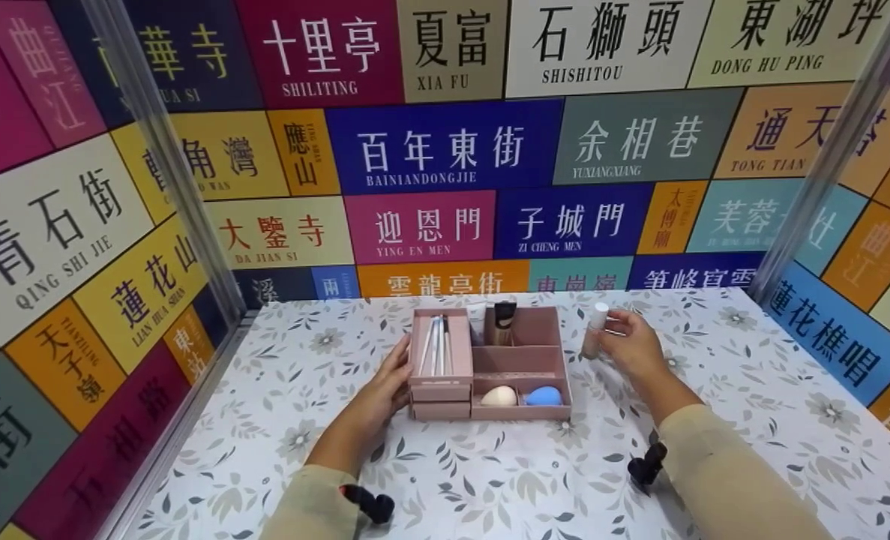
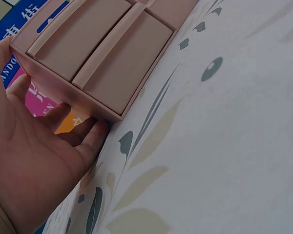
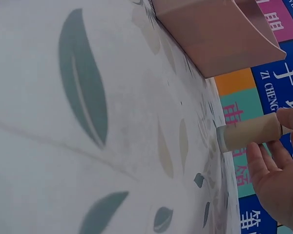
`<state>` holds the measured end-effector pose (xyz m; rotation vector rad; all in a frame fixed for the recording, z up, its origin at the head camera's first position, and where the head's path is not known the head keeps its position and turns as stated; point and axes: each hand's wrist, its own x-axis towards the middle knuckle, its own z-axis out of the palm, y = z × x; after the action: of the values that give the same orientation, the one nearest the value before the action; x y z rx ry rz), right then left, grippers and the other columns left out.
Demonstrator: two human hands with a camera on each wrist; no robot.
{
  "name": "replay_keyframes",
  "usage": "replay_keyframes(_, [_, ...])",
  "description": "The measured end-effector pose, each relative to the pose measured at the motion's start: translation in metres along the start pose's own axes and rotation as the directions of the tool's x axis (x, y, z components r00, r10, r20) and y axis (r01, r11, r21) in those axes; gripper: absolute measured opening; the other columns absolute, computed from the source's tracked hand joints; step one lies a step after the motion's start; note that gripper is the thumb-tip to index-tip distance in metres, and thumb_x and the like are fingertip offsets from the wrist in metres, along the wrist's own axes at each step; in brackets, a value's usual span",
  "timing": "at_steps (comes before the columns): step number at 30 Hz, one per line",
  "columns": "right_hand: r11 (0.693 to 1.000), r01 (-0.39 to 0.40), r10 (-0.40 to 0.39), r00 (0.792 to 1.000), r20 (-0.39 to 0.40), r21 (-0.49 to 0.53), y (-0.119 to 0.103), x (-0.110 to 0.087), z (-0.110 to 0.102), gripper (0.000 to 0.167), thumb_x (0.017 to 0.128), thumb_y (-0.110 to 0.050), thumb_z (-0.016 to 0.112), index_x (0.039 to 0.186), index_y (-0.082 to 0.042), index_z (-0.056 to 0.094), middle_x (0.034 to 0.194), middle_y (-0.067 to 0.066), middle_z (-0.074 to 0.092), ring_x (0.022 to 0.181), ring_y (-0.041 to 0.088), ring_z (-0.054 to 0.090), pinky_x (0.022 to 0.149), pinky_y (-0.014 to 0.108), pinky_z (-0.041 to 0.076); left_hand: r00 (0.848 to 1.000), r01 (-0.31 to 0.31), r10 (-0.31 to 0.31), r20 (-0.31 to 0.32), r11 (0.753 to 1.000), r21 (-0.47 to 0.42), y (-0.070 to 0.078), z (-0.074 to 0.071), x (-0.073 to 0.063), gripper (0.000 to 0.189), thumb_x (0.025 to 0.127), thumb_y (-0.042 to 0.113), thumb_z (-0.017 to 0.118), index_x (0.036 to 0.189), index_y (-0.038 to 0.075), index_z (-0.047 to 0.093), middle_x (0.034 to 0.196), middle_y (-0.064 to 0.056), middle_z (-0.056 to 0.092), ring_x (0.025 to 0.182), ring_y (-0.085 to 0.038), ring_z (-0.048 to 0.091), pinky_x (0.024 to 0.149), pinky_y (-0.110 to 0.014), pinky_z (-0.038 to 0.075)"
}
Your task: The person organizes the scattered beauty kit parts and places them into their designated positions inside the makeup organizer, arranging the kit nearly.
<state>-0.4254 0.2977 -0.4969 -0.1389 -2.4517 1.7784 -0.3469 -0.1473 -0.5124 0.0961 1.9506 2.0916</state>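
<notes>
A pink cosmetics organizer (image 1: pixel 519 360) stands on the table, with its drawers (image 2: pixel 122 61) showing in the left wrist view. My left hand (image 1: pixel 376 394) rests against the organizer's left side, its fingers touching the outer wall. To the right of the organizer, my right hand (image 1: pixel 634 346) pinches a small white-capped bottle (image 1: pixel 591 339) with beige contents between thumb and fingers. In the right wrist view the bottle (image 3: pixel 251 132) has its base close to the tabletop; whether it touches is unclear.
Slim brushes or pens (image 1: pixel 437 345) lie in the organizer's left tray. A black-capped tube (image 1: pixel 503 326) stands in a rear compartment. A cream makeup sponge (image 1: pixel 499 396) and a blue one (image 1: pixel 543 396) sit in front. A leaf-patterned cover (image 1: pixel 489 480) spreads over the table.
</notes>
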Motion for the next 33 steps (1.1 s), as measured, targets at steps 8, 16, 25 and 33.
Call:
replay_keyframes(8, [0.999, -0.031, 0.031, 0.999, -0.014, -0.035, 0.002, 0.003, 0.002, 0.064, 0.103, -0.028, 0.071, 0.158, -0.008, 0.046, 0.158, 0.019, 0.053, 0.143, 0.031, 0.054, 0.102, 0.025, 0.053, 1.000, 0.000, 0.000, 0.002, 1.000, -0.006, -0.001, 0.000, 0.001, 0.057, 0.108, 0.055, 0.056, 0.158, 0.064, 0.031, 0.179, 0.010, 0.020, 0.159, -0.023, 0.041, 0.134, -0.050, 0.029])
replay_keyframes(16, [0.999, -0.007, 0.006, 1.000, -0.018, -0.035, 0.005, 0.005, 0.004, 0.061, 0.104, -0.034, 0.071, 0.154, -0.005, 0.050, 0.156, 0.020, 0.055, 0.139, 0.030, 0.056, 0.095, 0.017, 0.053, 1.000, 0.016, -0.016, -0.003, 1.000, -0.012, -0.001, -0.001, 0.003, 0.055, 0.107, 0.056, 0.057, 0.155, 0.068, 0.033, 0.179, 0.012, 0.020, 0.160, -0.023, 0.039, 0.135, -0.050, 0.028])
replay_keyframes(25, [1.000, 0.007, -0.008, 0.999, -0.037, -0.026, -0.006, 0.003, 0.004, 0.059, 0.106, -0.033, 0.069, 0.154, -0.005, 0.050, 0.156, 0.018, 0.055, 0.141, 0.031, 0.058, 0.097, 0.019, 0.056, 1.000, 0.008, -0.008, 0.004, 1.000, -0.013, -0.002, -0.001, 0.002, 0.057, 0.106, 0.058, 0.058, 0.156, 0.067, 0.032, 0.178, 0.015, 0.021, 0.161, -0.019, 0.037, 0.135, -0.049, 0.027])
replay_keyframes(33, [0.997, 0.067, -0.066, 0.998, -0.025, 0.036, -0.037, -0.010, 0.007, 0.059, 0.105, -0.037, 0.069, 0.154, -0.009, 0.052, 0.152, 0.015, 0.057, 0.134, 0.024, 0.057, 0.103, 0.028, 0.056, 1.000, -0.006, 0.006, 0.006, 1.000, -0.012, -0.003, -0.001, 0.004, 0.059, 0.106, 0.057, 0.057, 0.159, 0.064, 0.031, 0.179, 0.012, 0.021, 0.160, -0.021, 0.038, 0.134, -0.050, 0.028])
